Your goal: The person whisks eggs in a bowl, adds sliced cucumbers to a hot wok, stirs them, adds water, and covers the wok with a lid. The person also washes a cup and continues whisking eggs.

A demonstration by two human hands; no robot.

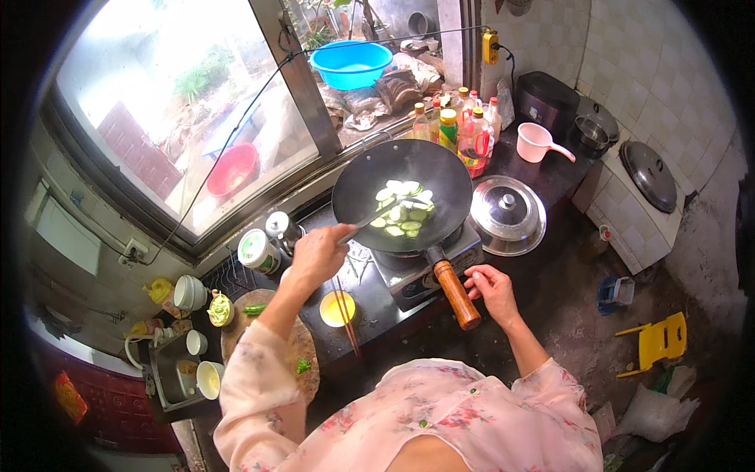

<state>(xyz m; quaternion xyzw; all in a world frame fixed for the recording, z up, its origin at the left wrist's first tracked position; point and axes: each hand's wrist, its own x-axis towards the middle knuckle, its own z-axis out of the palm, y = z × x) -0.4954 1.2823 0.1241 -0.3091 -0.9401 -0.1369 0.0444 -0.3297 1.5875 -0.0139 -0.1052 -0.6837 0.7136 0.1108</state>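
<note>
My left hand [321, 253] grips the handle of a metal spatula [376, 217]. Its working end lies among pale green sliced vegetable pieces [407, 219], which look like cucumber or squash, in a black wok [360, 171]. The wok sits on a gas stove [401, 283], its wooden handle [455, 295] pointing towards me. Just right of that handle is my right hand [494, 294], fingers loosely bent and holding nothing; whether the fingertips touch the wood is unclear. A yellow-lined bowl [338, 309] of what looks like beaten egg stands left of the stove, with chopsticks [348, 324] across it.
A metal lid [508, 215] lies right of the wok. Several bottles [472, 135] and a pink dipper [534, 143] stand behind. At left are a round cutting board [265, 298] with greens, a lidded tub [258, 251] and a sink [180, 377]. A yellow chair [660, 342] is on the floor.
</note>
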